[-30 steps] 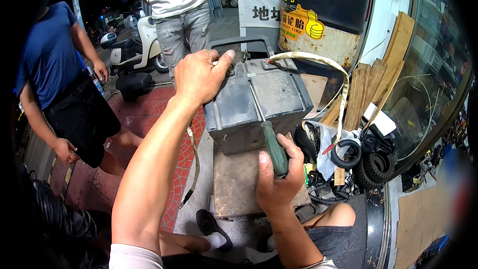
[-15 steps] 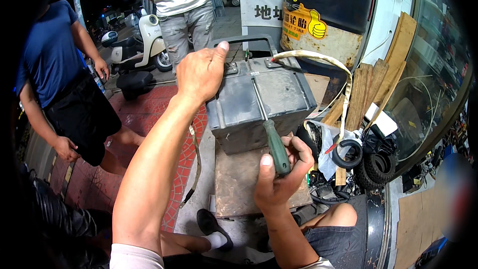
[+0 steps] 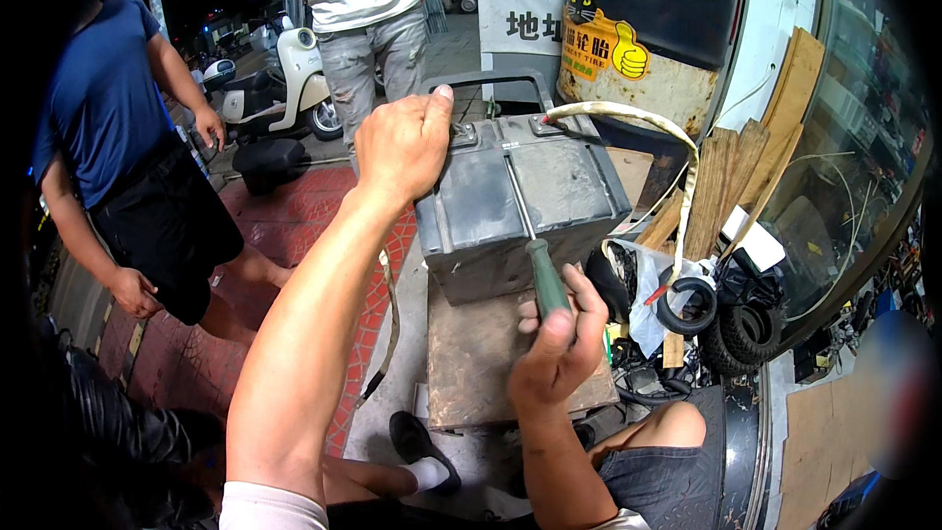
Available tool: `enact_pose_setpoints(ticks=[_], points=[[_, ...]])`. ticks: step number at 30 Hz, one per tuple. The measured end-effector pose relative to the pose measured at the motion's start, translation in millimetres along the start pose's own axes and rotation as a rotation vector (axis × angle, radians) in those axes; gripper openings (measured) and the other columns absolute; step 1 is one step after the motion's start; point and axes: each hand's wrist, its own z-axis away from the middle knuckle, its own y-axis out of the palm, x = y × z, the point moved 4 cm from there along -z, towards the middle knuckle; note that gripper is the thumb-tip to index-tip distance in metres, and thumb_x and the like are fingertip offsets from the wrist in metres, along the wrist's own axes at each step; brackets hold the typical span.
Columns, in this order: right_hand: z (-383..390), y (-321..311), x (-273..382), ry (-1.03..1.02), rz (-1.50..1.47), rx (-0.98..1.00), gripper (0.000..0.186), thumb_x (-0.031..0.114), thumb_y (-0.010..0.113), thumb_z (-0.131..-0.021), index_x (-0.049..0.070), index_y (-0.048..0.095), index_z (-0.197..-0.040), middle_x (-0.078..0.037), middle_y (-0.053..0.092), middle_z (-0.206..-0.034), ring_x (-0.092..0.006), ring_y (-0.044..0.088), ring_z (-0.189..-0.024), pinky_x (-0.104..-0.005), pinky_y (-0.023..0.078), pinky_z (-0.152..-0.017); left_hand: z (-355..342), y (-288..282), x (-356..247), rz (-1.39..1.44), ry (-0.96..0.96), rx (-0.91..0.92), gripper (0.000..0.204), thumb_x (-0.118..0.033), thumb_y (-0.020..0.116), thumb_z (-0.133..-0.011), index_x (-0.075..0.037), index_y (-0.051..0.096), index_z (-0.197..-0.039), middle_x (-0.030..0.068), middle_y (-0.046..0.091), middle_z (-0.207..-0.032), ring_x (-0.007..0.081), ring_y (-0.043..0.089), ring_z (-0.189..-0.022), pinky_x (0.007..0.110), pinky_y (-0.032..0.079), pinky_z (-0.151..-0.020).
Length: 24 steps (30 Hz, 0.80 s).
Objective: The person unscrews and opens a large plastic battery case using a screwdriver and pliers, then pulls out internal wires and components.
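Observation:
A dusty dark grey battery case (image 3: 559,177), with a carry handle at the back, rests on a brown worn box (image 3: 466,373). My left hand (image 3: 402,147) is wrapped over its left top corner, thumb beside a terminal plate. My right hand (image 3: 564,344) holds a green-handled screwdriver (image 3: 546,270), thumb on the handle's end, fingers curled loosely around it; the metal shaft runs forward along a groove in the lid. A pale sleeved cable (image 3: 682,142) arches from the right terminal and hangs down with a red end. Another cable (image 3: 391,299) hangs at the case's left.
Two other people stand nearby, at left (image 3: 118,118) and behind the case (image 3: 358,0). Also in view are a cream scooter (image 3: 299,79), a rusty drum (image 3: 638,0), wooden boards (image 3: 731,182), tyres (image 3: 741,334) with tangled cords, and a glass panel (image 3: 854,137).
My right thumb has moved from beside the screwdriver handle onto its end, and my fingers have shifted around it. My left hand stays on the case. The scene sits slightly further right in view.

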Motion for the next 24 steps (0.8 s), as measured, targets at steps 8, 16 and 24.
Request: enact_pose_setpoints(ticks=[8,16,24], points=[[5,-1,-14,-0.027,-0.082,-0.092,0.054,0.030,0.066,-0.106,-0.010,0.052,-0.139,-0.017,0.063,-0.115,-0.0183,0.059,-0.096,-0.0320,0.049,-0.089,2,0,0,0.036,-0.007,-0.018,0.060,-0.052,0.047,-0.110,-0.007,0.079,-0.089,0.0266,0.074,-0.090,0.0519,0.070,-0.092,0.059,0.054,-0.082],[-2,13,-7,-0.305,0.096,-0.216,0.059,0.036,0.057,-0.111,-0.012,0.048,-0.144,-0.010,0.066,-0.096,-0.0142,0.059,-0.082,-0.0305,0.049,-0.079,0,-1,-2,0.036,-0.010,0.002,0.059,-0.051,0.046,-0.110,-0.007,0.079,-0.089,0.0266,0.075,-0.090,0.0519,0.070,-0.092,0.059,0.054,-0.083],[1,13,-3,-0.306,0.159,-0.213,0.055,0.027,0.059,-0.111,-0.012,0.044,-0.146,-0.008,0.065,-0.095,-0.0144,0.058,-0.086,-0.0323,0.049,-0.087,-1,-1,-4,0.033,-0.024,0.003,0.059,-0.050,0.046,-0.110,-0.006,0.079,-0.089,0.0268,0.075,-0.090,0.0522,0.070,-0.092,0.059,0.054,-0.082]])
